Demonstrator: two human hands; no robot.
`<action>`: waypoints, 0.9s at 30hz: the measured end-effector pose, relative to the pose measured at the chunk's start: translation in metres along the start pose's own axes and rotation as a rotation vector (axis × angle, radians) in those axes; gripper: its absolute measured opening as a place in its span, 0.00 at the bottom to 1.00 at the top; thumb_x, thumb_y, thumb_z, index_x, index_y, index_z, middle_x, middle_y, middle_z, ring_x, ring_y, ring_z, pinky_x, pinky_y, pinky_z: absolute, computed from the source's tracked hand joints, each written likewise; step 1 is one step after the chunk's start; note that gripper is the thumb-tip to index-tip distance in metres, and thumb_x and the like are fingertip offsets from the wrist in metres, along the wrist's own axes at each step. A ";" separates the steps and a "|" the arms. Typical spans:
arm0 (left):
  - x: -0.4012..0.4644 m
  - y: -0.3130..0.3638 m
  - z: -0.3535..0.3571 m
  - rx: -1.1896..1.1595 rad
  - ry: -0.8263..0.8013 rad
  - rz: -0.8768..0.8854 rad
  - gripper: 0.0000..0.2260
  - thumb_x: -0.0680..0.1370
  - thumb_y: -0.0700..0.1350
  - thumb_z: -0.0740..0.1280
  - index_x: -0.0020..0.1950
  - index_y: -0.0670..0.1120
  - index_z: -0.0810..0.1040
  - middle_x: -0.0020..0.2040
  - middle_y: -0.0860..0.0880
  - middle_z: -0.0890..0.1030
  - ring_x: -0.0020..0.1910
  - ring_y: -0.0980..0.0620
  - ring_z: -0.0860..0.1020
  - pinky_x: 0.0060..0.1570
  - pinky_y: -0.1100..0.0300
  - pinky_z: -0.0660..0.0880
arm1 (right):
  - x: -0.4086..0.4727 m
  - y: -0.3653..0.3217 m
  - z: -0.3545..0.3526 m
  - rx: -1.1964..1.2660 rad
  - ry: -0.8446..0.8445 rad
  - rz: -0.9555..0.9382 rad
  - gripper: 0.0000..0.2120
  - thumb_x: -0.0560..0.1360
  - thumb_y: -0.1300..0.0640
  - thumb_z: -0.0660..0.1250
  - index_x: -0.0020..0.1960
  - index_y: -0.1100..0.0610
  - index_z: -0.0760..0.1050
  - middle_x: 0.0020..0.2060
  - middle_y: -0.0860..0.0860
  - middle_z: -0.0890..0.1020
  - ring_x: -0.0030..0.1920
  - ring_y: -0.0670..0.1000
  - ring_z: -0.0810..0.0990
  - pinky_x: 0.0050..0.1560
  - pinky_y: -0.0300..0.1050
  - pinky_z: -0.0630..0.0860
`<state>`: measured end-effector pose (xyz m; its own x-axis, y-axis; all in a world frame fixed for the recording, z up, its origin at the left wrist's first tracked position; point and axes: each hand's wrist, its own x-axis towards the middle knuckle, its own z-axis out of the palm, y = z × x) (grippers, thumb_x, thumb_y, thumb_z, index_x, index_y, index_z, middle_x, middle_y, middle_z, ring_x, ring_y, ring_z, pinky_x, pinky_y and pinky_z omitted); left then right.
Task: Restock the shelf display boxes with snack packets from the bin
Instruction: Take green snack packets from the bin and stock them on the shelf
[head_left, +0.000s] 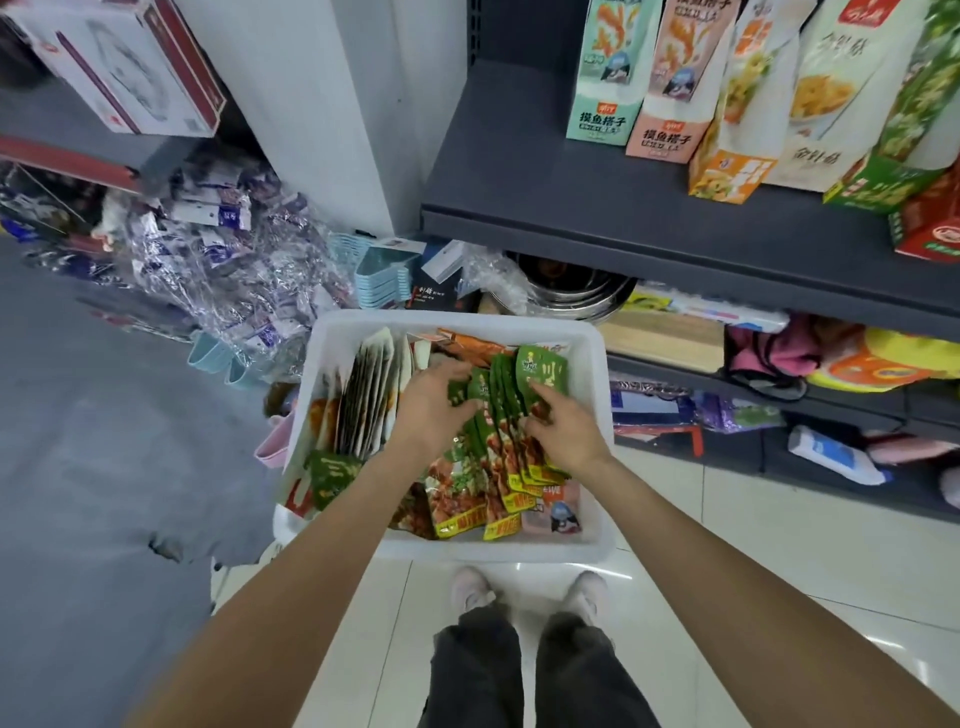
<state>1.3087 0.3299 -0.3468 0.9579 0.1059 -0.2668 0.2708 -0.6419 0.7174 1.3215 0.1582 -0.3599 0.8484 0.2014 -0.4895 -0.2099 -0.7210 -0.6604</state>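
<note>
A white plastic bin (589, 358) stands on the floor in front of my feet, full of snack packets. A row of green packets (498, 415) stands on edge in its middle and right. My left hand (428, 402) presses against the left side of that row and my right hand (563, 428) against its right side, fingers curled on the packets. White-backed packets (369, 395) stand in the bin's left half. Tall display boxes (602, 73) stand on the dark shelf (519, 171) at the upper right.
Stacked metal bowls (571, 286) and a wooden board (665, 338) sit under the shelf behind the bin. Clear-wrapped goods (223, 270) pile up on the floor at the left. A white carton (119, 62) rests on the upper-left shelf. Grey floor lies to the left, white tiles underfoot.
</note>
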 end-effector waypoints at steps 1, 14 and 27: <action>0.000 0.001 -0.001 -0.014 -0.002 0.007 0.19 0.72 0.40 0.72 0.63 0.43 0.76 0.58 0.48 0.80 0.59 0.52 0.76 0.60 0.64 0.69 | -0.002 0.000 0.000 0.013 0.008 -0.009 0.28 0.77 0.60 0.65 0.75 0.53 0.61 0.70 0.52 0.70 0.66 0.53 0.72 0.63 0.40 0.67; 0.009 0.007 0.003 -0.001 -0.002 -0.077 0.19 0.75 0.42 0.70 0.65 0.43 0.74 0.57 0.46 0.80 0.56 0.50 0.77 0.55 0.62 0.71 | 0.001 0.002 0.003 0.007 0.097 0.098 0.36 0.72 0.54 0.72 0.74 0.56 0.60 0.68 0.60 0.69 0.65 0.59 0.71 0.66 0.49 0.69; 0.001 0.012 -0.013 -0.150 0.118 -0.003 0.07 0.74 0.38 0.70 0.51 0.44 0.82 0.44 0.49 0.81 0.43 0.56 0.76 0.41 0.79 0.69 | -0.006 -0.012 -0.034 0.140 0.244 0.026 0.04 0.78 0.57 0.65 0.45 0.57 0.76 0.35 0.47 0.74 0.39 0.52 0.73 0.36 0.42 0.66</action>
<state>1.3143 0.3319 -0.3301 0.9592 0.2014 -0.1982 0.2764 -0.5219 0.8070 1.3362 0.1431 -0.3294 0.9303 0.0058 -0.3667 -0.2837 -0.6222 -0.7297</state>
